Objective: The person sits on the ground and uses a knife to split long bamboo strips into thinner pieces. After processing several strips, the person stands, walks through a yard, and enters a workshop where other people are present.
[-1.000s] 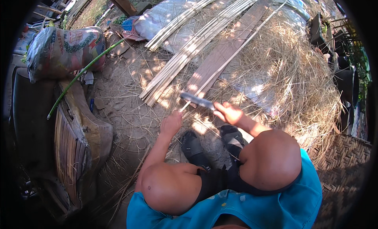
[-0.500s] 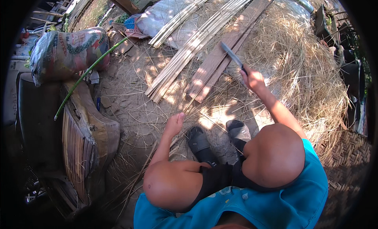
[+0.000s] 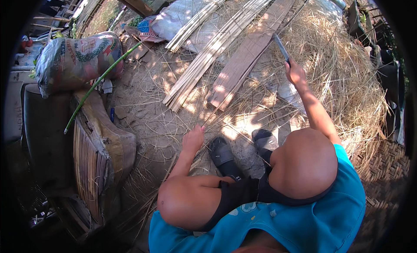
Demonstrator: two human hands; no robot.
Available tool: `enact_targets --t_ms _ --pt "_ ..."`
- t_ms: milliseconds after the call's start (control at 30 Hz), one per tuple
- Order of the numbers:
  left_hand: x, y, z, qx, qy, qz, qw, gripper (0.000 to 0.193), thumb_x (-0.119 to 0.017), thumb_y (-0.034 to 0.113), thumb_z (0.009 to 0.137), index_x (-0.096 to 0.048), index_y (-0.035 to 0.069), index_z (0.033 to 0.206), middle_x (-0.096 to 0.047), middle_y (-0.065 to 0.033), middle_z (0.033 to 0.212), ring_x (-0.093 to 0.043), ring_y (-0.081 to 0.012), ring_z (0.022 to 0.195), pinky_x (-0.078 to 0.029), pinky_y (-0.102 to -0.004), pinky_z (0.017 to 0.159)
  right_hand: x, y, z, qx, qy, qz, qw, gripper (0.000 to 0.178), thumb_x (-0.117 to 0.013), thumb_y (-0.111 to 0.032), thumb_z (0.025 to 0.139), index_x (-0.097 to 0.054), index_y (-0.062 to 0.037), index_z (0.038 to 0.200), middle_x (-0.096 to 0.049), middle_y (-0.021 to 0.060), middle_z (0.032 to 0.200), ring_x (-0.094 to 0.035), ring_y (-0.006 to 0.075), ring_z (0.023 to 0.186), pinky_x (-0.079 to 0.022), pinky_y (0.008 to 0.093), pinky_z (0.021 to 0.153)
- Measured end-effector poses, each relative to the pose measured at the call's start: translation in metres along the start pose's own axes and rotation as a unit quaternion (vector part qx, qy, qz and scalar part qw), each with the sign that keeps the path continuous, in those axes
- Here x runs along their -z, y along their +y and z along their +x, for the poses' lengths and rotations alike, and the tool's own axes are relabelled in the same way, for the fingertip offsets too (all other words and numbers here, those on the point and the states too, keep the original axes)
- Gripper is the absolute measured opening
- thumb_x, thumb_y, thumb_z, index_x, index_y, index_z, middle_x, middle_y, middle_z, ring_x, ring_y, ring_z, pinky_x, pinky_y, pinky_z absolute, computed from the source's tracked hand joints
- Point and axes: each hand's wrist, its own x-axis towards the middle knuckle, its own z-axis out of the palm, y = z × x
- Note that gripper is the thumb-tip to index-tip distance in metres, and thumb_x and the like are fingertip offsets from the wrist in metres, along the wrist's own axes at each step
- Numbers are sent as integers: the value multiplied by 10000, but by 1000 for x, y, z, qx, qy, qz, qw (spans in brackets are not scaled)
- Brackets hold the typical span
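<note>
My right hand [image 3: 296, 74] is closed round the handle of a knife [image 3: 281, 47], its blade pointing up and away over the right edge of a brown wooden plank [image 3: 245, 57]. My left hand [image 3: 193, 140], closer to my body above the ground, pinches the near end of a thin bamboo strip [image 3: 211, 117]. From there the strip runs up and to the right along the plank, and its far part [image 3: 299, 10] looks dark beside the plank's far end. The knife blade lies close to the strip; whether they touch I cannot tell.
Pale split bamboo strips [image 3: 213, 53] lie in bundles left of the plank. Loose shavings [image 3: 325, 74] are heaped on the right, near a woven mat [image 3: 382, 179]. On the left are a stuffed sack [image 3: 82, 57], a green stalk [image 3: 102, 79] and a weathered wooden piece [image 3: 117, 144].
My right hand and the knife have moved right and away from me, along the strip. The strip's far part has swung clear of the plank's right edge. My left hand has hardly moved.
</note>
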Motion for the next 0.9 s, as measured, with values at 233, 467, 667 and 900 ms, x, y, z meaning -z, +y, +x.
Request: enact_targets --t_ms 233,467,667,900 --pt "6 -8 -2 8 5 -158 987 514 -403 428 1065 -625 -1 890 -651 -271 840 -617 -509 789 -477 -560 698 -31 -117 -118 269 -130 97 950 379 -546 -377 1027 -567 -131 1315 -660 209 728 -696 398 700 -572 512 623" --pt "17 -121 -104 106 -60 -77 990 539 -433 407 1035 -682 -25 830 -667 -263 785 -652 -459 762 -510 -508 717 -35 -56 -61 49 -121 59 990 347 -498 -422 1042 -548 -155 1257 -691 194 846 -700 395 786 -572 524 677" --pt "1 -48 -4 38 -34 -318 947 556 -448 465 1053 -706 13 859 -616 -80 627 -612 -183 623 -480 -346 622 -51 -129 -145 376 -201 123 896 462 -561 -433 1010 -519 -140 1364 -658 200 890 -684 425 749 -582 507 700" --pt "16 -77 -31 139 -167 -367 905 533 -473 461 1062 -688 18 858 -552 -4 630 -518 -105 589 -428 -286 581 6 -63 -65 46 -184 51 981 368 -529 -385 1028 -572 -140 1299 -713 196 843 -714 386 819 -580 519 749"
